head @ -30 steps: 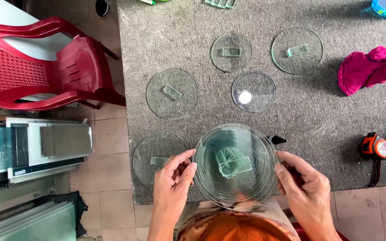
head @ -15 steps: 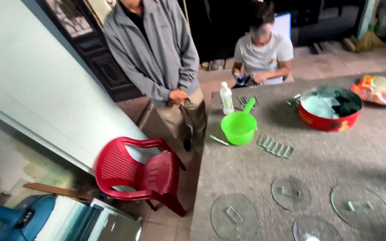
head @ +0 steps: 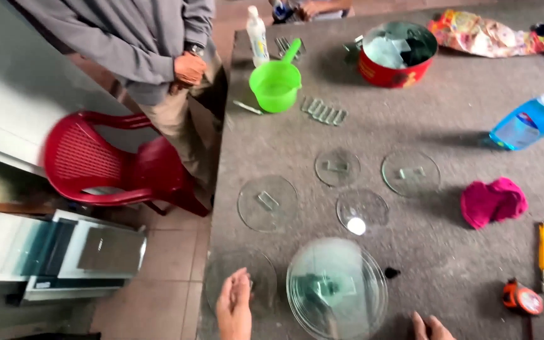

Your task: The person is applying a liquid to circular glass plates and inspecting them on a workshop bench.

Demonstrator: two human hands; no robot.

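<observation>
hands: left (head: 234, 305) spread beside glass bowl (head: 337, 288) | right (head: 432, 327) cannot tell | grey table (head: 448, 145)

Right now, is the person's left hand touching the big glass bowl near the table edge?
Apart. The head view shows the left hand resting on a flat glass disc, with a strip of grey table between it and the glass bowl.

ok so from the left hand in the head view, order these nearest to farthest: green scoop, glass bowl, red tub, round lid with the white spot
From the left hand:
1. Glass bowl, just to its right at the table's near edge.
2. Round lid with the white spot, further up and to the right.
3. Green scoop, far side, near the standing person.
4. Red tub, far side, further right.
</observation>
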